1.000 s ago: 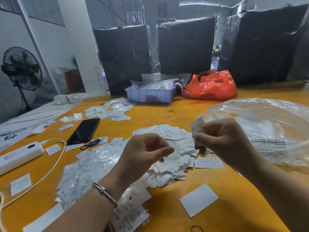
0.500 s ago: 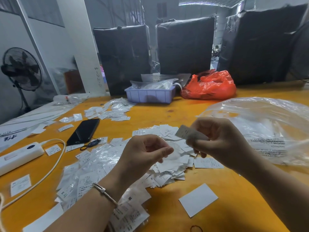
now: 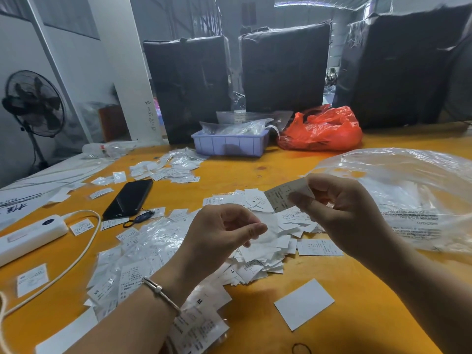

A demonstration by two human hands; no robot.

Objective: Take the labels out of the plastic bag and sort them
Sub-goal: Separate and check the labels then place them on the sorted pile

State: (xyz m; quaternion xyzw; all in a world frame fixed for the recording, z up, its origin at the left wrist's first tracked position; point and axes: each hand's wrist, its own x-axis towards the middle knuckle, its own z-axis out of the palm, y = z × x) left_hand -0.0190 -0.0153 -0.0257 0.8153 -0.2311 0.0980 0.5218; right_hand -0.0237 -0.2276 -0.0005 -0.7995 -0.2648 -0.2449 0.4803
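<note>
My right hand [image 3: 342, 213] pinches a small white label [image 3: 283, 196] marked "L" by its right end, above the table. My left hand [image 3: 222, 231] hovers just left of it with thumb pressed to curled fingers, pinching what looks like a small clear sleeve [image 3: 268, 227]. Under both hands lies a heap of loose white labels [image 3: 265, 254]. To its left is a spread of labels still in clear sleeves [image 3: 132, 267]. A large clear plastic bag [image 3: 408, 200] lies at the right, behind my right hand.
A black phone [image 3: 129, 198] and a white power strip [image 3: 30, 235] with its cord lie at the left. A blue tray [image 3: 229, 145] and red bag [image 3: 324, 131] stand at the back. A blank white card [image 3: 304, 304] lies at the front. Another label pile [image 3: 168, 167] is farther back.
My right hand turned the label from upright to lying flat with its print facing me, and shifted it slightly left. My left hand stayed in place.
</note>
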